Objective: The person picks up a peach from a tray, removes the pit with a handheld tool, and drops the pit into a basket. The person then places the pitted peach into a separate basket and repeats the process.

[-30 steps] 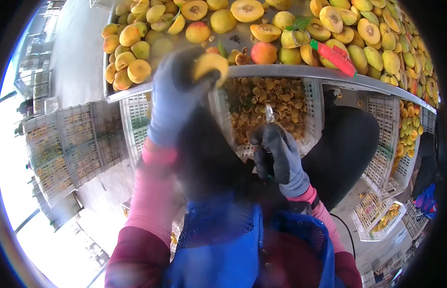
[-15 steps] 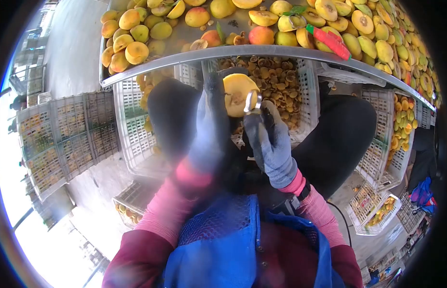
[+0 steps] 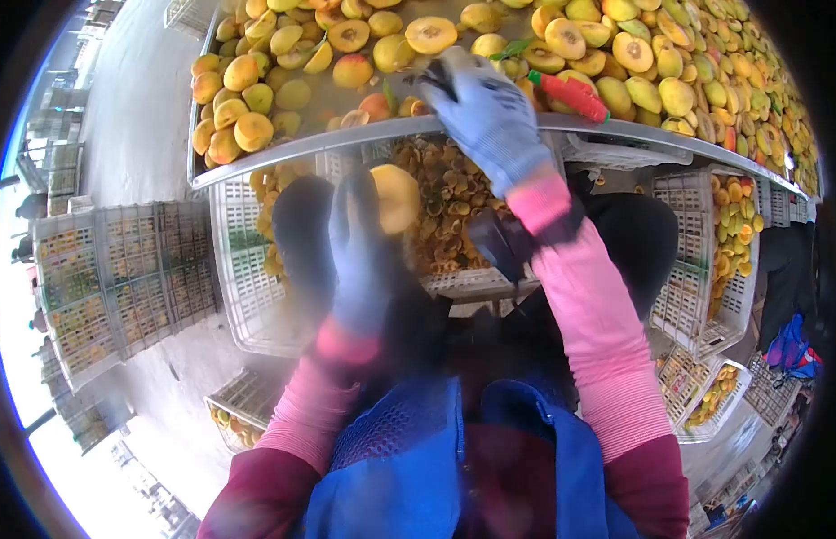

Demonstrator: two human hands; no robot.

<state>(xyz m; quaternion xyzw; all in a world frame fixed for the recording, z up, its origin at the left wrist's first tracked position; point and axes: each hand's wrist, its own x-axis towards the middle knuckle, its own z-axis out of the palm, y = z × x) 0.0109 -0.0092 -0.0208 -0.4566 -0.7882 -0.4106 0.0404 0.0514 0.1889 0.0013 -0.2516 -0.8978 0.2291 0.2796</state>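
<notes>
My left hand (image 3: 353, 229), in a grey-blue glove with darkened fingers, is closed on a yellow peach half (image 3: 395, 198) over my lap. My right hand (image 3: 490, 117), gloved alike, reaches across the metal rim of the table (image 3: 346, 136), its fingers over the peaches. Its fingertips are dark and blurred, and I cannot tell whether they hold anything. Just right of that hand lies a red-handled tool (image 3: 570, 96) with a green end. A cut peach half (image 3: 431, 36) rests beyond my right fingertips.
Whole and halved peaches (image 3: 669, 63) are heaped across the table's right side. Below the rim, between my knees, a white crate (image 3: 243, 269) holds brown scooped-out pieces (image 3: 449, 202). Stacked crates (image 3: 121, 269) stand at left; a crate of peach pieces (image 3: 732, 242) stands at right.
My right hand has left the peach half and moved up over the table; the metal ring tool it held no longer shows. My left hand has shifted slightly left and down with the peach half.
</notes>
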